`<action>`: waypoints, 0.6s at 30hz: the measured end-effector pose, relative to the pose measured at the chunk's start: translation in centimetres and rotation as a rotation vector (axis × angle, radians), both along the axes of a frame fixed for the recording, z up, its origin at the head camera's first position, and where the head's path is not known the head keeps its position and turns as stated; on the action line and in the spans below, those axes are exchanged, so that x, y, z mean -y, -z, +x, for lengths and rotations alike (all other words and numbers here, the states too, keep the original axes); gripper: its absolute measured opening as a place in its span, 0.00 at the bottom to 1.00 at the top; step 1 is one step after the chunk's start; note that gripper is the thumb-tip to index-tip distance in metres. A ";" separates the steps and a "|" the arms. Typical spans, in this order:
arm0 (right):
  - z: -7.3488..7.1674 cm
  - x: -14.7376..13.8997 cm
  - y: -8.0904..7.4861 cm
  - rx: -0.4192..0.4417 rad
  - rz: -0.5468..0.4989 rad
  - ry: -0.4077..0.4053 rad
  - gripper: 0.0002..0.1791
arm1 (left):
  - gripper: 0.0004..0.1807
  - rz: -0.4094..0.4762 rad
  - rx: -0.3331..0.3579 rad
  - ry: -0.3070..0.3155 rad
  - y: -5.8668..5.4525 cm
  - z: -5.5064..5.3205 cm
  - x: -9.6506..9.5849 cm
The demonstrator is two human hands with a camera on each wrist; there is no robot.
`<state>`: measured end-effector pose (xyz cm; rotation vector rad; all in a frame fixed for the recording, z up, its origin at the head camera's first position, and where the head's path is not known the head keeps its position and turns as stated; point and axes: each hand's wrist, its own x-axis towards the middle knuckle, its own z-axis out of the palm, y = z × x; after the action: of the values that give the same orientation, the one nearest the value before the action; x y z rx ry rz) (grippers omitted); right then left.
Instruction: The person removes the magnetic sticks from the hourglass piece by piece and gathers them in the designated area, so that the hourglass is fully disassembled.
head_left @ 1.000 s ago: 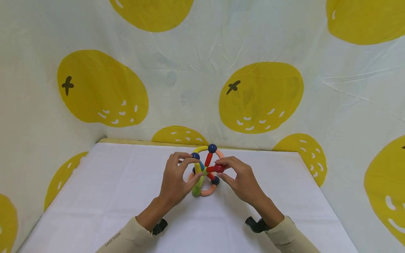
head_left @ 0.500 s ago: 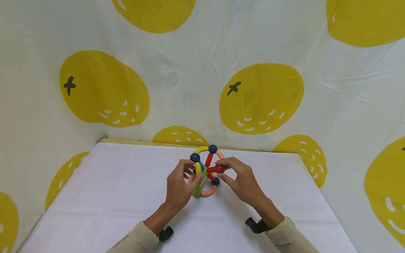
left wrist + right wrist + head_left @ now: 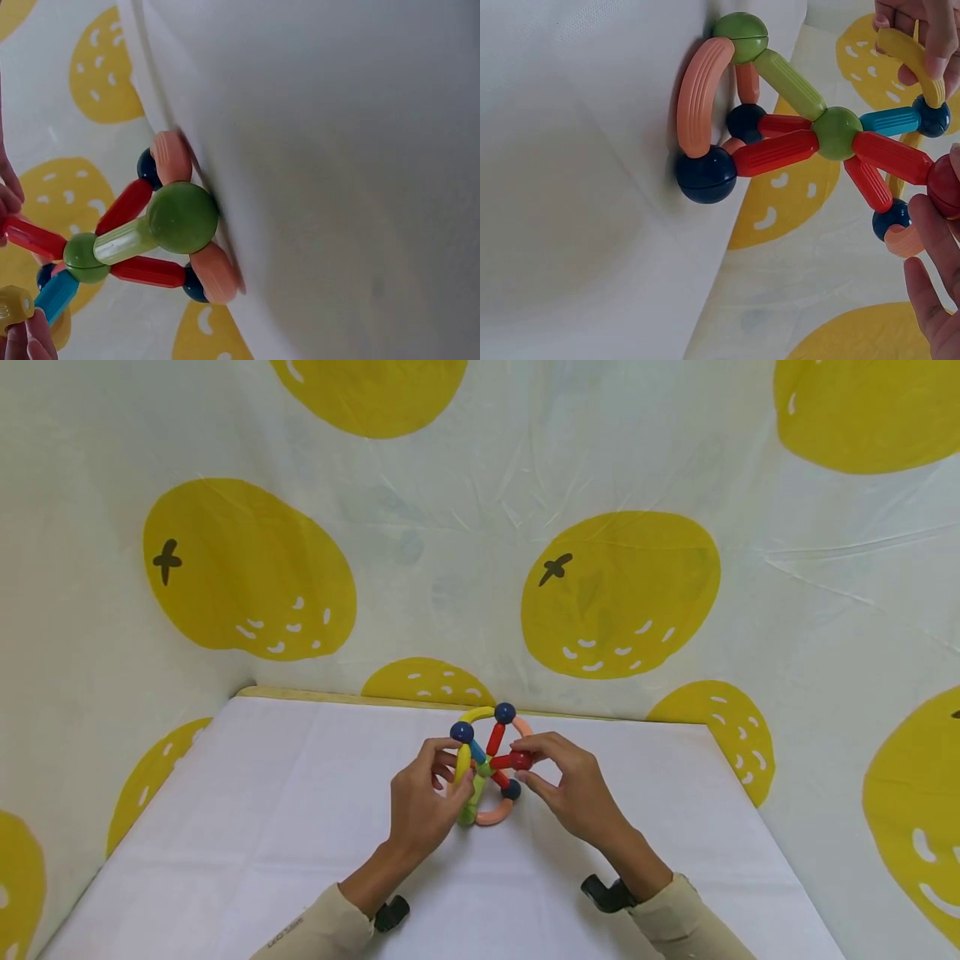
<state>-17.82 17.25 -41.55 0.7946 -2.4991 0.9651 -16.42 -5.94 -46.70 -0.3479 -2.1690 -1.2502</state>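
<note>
A standing model of magnetic sticks and balls has a green ball (image 3: 837, 133) at its hub. Straight red sticks (image 3: 776, 154), a light green stick (image 3: 791, 82) and a blue stick (image 3: 891, 121) radiate from it. My left hand (image 3: 420, 800) pinches a curved yellow stick (image 3: 911, 56) between thumb and fingers. The upper end of that stick meets a dark blue ball (image 3: 462, 732); its lower end is apart from other pieces. With thumb and fingertips, my right hand (image 3: 576, 787) holds a red ball (image 3: 521, 761) on a red stick's outer end.
The model stands on a white-covered table (image 3: 300, 827), near its back edge. Curved salmon sticks (image 3: 701, 97) join balls at its base. A curtain with yellow fruit prints (image 3: 450, 568) hangs right behind the table.
My left hand's fingers have come down from beside the upper dark blue ball onto the curved yellow stick, which has shifted slightly left. The right hand stays on the red ball.
</note>
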 end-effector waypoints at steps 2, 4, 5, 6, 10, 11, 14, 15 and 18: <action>0.0 0.0 0.0 -0.001 0.004 0.001 0.27 | 0.25 -0.008 0.000 -0.005 -0.1 0.1 0.1; -0.1 0.0 0.1 -0.004 0.005 0.001 0.27 | 0.25 -0.012 0.004 -0.005 -0.1 0.3 0.2; -0.1 0.0 0.1 0.000 0.005 0.001 0.27 | 0.25 -0.015 0.007 -0.006 -0.1 0.3 0.2; -0.1 0.0 0.0 0.002 0.005 -0.001 0.27 | 0.24 -0.018 0.010 -0.007 -0.1 0.4 0.3; -0.1 0.1 -0.1 0.014 0.000 -0.012 0.26 | 0.24 -0.020 0.028 0.005 -0.5 0.9 0.9; -0.2 0.1 -0.1 0.014 0.000 -0.015 0.26 | 0.23 -0.020 0.041 0.010 -0.6 1.1 1.1; -0.1 0.0 -0.2 0.016 0.000 -0.015 0.25 | 0.21 0.013 0.118 0.042 -1.1 1.5 2.0; -0.1 0.0 -0.1 0.015 0.001 -0.015 0.26 | 0.20 0.034 0.157 0.059 -1.2 1.5 2.3; 0.0 0.0 -0.2 0.018 0.000 -0.009 0.27 | 0.18 0.139 0.310 0.116 -1.7 1.7 3.5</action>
<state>-17.84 17.25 -41.35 0.8016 -2.5130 0.9797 -14.69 -9.47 -45.00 -0.2364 -2.3271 -1.6006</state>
